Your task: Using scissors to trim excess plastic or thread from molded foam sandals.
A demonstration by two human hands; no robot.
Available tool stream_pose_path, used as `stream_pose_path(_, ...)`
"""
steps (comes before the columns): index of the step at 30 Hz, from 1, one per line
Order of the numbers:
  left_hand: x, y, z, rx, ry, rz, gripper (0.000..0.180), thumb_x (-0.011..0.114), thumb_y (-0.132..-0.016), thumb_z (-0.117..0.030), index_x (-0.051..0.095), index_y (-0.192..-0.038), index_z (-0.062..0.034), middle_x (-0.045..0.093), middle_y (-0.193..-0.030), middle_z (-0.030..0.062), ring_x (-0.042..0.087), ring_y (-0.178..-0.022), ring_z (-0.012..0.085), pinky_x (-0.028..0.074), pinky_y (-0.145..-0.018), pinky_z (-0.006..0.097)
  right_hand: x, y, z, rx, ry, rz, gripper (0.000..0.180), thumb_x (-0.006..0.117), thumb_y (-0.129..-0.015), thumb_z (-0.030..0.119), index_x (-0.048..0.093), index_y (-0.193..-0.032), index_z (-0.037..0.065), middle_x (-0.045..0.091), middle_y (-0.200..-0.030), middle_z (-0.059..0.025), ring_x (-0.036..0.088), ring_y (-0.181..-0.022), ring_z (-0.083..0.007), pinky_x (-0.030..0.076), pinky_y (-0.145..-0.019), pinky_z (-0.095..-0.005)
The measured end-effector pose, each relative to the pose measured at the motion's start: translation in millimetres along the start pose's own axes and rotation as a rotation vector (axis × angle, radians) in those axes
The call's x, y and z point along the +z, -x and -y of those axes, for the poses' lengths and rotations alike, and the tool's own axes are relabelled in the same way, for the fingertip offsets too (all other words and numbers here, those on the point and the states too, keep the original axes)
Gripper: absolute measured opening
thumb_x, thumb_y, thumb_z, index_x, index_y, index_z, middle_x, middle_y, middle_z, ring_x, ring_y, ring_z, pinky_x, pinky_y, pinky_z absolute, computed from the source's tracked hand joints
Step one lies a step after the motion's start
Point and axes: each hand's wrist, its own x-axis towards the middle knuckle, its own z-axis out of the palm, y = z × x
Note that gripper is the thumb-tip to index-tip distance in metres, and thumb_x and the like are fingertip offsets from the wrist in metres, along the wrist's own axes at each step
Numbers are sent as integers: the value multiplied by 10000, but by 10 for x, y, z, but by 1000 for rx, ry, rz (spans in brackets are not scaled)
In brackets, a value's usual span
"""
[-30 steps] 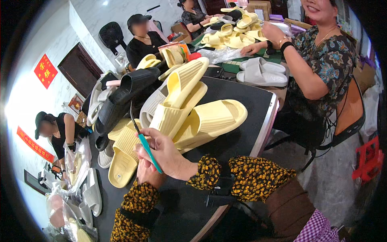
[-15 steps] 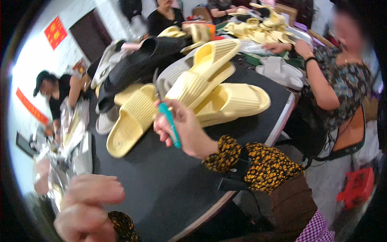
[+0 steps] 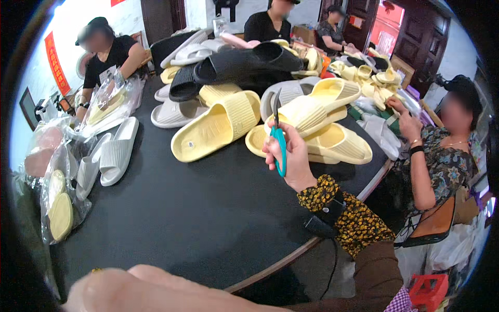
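Note:
My right hand (image 3: 293, 161) is closed around teal-handled scissors (image 3: 279, 148), their dark curved blades pointing up and away from me. Just beyond the blades lies a heap of yellow ribbed slide sandals (image 3: 338, 140). One yellow slide (image 3: 205, 135) rests to the left of the scissors, its open heel toward me. Along the bottom edge, my left hand (image 3: 125, 291) looms close and is cut off, so how its fingers are set does not show.
Black slides (image 3: 244, 67) and grey slides (image 3: 176, 112) pile up behind on the dark table (image 3: 171, 218). At left lie a grey pair (image 3: 119, 151) and bagged yellow slides (image 3: 62, 208). Co-workers sit around; one at right (image 3: 447, 156) is nearby. A red stool (image 3: 429, 291) stands below right.
The view has swung so that the table and slides show farther off. My left hand has dropped to the bottom edge. My right hand still grips the scissors.

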Motion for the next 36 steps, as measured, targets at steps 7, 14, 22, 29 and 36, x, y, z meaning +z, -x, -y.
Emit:
stream_pose_path(7, -35, 249, 77, -91, 0, -91, 285, 378, -944, -259, 536, -1059, -52, 592, -993, 134, 567, -838, 260, 468, -722, 413, 67, 55, 5, 6, -78, -16, 354, 556, -875, 113, 439, -1202, 48, 565, -777, -84, 534, -553, -88, 437, -447, -208)
stream_pose_path(14, -41, 450, 14, -69, -31, -187, 300, 379, -944, -283, 536, -1066, -59, 591, -999, 126, 565, -855, 259, 469, -737, 414, 509, 474, 206, -63, 5, 339, 408, 574, -853, 48, 411, -1227, 23, 572, -820, -51, 514, -582, -49, 436, -504, -178)
stream_pose_path(22, -50, 804, -127, -8, -37, -279, 318, 380, -944, -312, 535, -1074, -67, 590, -1006, 117, 562, -875, 258, 469, -755, 416, 715, 831, 404, 0, -2, 440, 385, 554, -876, 65, 406, -1229, 28, 589, -826, -38, 521, -590, -45, 434, -509, -177)
stream_pose_path(29, -113, 1169, -247, 42, -38, -392, 333, 380, -944, -336, 534, -1081, -75, 589, -1011, 110, 560, -892, 257, 469, -770, 417, 943, 1010, 634, 50, -16, 538, 395, 561, -871, 105, 414, -1231, 36, 588, -851, -38, 537, -601, -43, 447, -486, -176)
stream_pose_path(36, -228, 1568, -384, 86, -24, -540, 350, 381, -944, -361, 533, -1089, -82, 587, -1017, 102, 558, -909, 256, 469, -786, 419, 1102, 1210, 772, 97, -26, 609, 415, 576, -858, 103, 426, -1242, 56, 569, -825, -47, 539, -588, -43, 442, -480, -174)
